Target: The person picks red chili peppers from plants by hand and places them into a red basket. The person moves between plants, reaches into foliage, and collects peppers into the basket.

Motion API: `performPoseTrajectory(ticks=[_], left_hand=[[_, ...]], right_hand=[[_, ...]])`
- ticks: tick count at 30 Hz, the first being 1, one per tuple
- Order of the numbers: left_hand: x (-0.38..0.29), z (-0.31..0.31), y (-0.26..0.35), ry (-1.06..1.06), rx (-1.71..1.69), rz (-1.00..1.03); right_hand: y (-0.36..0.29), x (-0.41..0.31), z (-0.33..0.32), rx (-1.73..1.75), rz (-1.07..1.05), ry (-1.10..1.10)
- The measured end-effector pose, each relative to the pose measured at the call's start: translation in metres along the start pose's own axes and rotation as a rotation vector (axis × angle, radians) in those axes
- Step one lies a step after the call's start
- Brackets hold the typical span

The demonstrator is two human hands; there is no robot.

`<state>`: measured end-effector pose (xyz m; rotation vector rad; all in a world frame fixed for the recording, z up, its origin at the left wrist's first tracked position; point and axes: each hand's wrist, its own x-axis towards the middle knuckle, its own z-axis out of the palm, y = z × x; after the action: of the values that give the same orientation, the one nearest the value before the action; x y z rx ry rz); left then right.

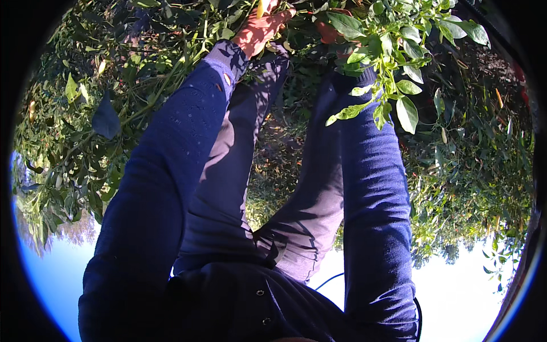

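Note:
At the top edge, my left hand (265,30) is among leafy pepper plants, sunlit, its fingertips partly cut off by the edge. A pale yellow pepper (261,8) shows between its fingers and seems held there. My right hand (328,30) lies in shade to the right, largely covered by green leaves (386,42); whether it holds anything is hidden. Both forearms, in blue knit sleeves, reach up through the picture. The left sleeve has small holes near the cuff.
Dense pepper plants (64,141) surround both arms, with pale peppers (32,110) at the left and an orange pepper (499,98) at the right. A leafy branch hangs over the right cuff. My trousered legs (316,179) stand between the arms. A dark curved edge borders the far right.

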<state>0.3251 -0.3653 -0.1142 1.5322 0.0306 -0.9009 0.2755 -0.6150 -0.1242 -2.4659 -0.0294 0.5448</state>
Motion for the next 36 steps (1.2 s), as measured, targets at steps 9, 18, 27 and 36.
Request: performPoseTrajectory(ticks=[9,18,27,36], left_hand=[[-0.003,0.002,-0.001,-0.003,-0.034,-0.012],[-0.022,-0.007,-0.022,0.078,-0.063,-0.051],[-0.014,-0.009,-0.032,0.031,-0.133,0.003],[-0.022,-0.031,-0.042,-0.237,-1.763,-0.433]], right_hand=[[0.061,-0.012,0.061,0.076,-0.297,0.079],[-0.070,0.014,-0.014,-0.083,0.147,-0.085],[-0.051,0.033,0.030,-0.274,0.035,-0.124],[-0.087,-0.025,-0.131,1.116,0.406,0.127]])
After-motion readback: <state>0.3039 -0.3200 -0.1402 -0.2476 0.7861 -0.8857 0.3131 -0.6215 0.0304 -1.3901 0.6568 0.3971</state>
